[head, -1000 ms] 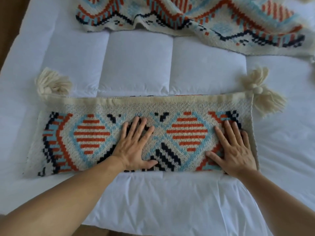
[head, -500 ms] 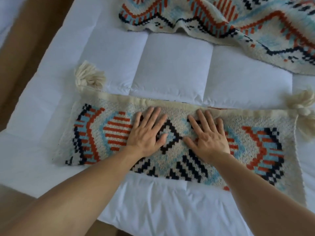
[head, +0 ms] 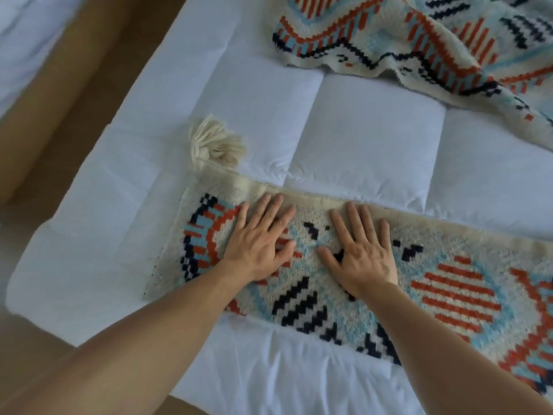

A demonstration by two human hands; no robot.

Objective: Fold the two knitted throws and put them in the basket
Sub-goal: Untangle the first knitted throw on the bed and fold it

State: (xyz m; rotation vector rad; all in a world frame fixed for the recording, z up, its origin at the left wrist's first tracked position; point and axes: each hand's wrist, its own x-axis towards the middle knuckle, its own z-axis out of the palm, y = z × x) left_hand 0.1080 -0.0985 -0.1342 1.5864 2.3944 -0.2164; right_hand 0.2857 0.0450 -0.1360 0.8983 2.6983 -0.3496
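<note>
Both hands flat, fingers straight: left hand (head: 259,246) and right hand (head: 362,253) press side by side on folded cream patterned knitted throw (head: 449,292) at white quilted mattress (head: 359,124) near edge. Second unfolded patterned throw (head: 419,40) at far-right corner.

Patterned folded throw (head: 449,295) flat as long strip across lower frame, cream tassel (head: 215,145) at far-left corner; second throw (head: 419,40) rumpled at upper right.

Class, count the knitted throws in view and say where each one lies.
2. The folded throw lies as a long strip near the front, under the left hand and right hand. The unfolded throw lies rumpled at the far right, partly out of frame.
</note>
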